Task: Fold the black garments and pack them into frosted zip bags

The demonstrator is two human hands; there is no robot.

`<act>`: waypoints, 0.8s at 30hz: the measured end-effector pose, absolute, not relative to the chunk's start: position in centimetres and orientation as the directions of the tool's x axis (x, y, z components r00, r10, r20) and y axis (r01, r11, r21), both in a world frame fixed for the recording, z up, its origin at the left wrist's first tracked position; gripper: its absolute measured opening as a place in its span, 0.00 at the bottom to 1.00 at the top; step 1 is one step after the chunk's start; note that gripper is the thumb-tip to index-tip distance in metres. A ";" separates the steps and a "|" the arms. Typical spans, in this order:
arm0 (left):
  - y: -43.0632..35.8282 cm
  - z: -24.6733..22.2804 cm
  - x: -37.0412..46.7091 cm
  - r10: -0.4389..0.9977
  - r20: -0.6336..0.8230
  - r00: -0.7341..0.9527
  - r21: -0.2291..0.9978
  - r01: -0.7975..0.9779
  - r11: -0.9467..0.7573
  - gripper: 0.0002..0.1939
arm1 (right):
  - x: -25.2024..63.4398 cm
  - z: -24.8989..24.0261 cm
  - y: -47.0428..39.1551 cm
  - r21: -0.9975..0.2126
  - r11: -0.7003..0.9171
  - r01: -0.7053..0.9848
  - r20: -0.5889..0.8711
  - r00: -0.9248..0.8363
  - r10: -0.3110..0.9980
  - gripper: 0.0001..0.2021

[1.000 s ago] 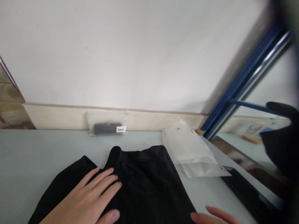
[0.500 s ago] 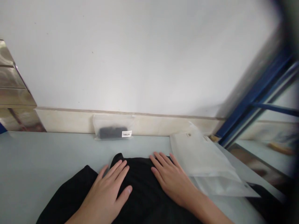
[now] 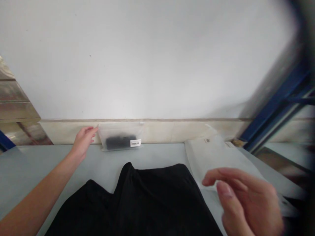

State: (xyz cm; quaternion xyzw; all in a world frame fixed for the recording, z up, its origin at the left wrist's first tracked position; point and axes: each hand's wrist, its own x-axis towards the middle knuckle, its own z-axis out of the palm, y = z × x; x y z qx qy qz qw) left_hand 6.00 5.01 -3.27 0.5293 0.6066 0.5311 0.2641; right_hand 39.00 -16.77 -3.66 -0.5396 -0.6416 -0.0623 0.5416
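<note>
A black cloth garment (image 3: 157, 200) lies spread on the table in front of me. My left hand (image 3: 85, 139) reaches past it to the wall, its fingertips pinched at the upper left corner of a small frosted plastic bag (image 3: 120, 129). That bag leans upright against the wall, with a dark folded item and a white barcode label showing at its bottom. At the lower right, my right hand (image 3: 248, 200) is raised above the table, blurred. Its fingers are curled, thumb and forefinger apart, with nothing visible between them.
Flat, larger frosted bags (image 3: 209, 157) lie on the right of the light grey table (image 3: 22, 164), partly behind my right hand. A blue metal frame (image 3: 275, 108) stands at the right. Shiny brownish boxes (image 3: 17, 108) stand at the far left by the white wall.
Both hands have left the black garment, where they lay flat. The left has gone forward and left to the small bag; the right has moved right and lifted.
</note>
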 end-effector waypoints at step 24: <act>-13.2 -5.7 12.3 1.000 -0.004 -0.009 0.990 -0.138 0.003 0.08 | 36.8 -3.8 -14.8 -0.932 0.278 0.232 0.336 0.267 0.903 0.13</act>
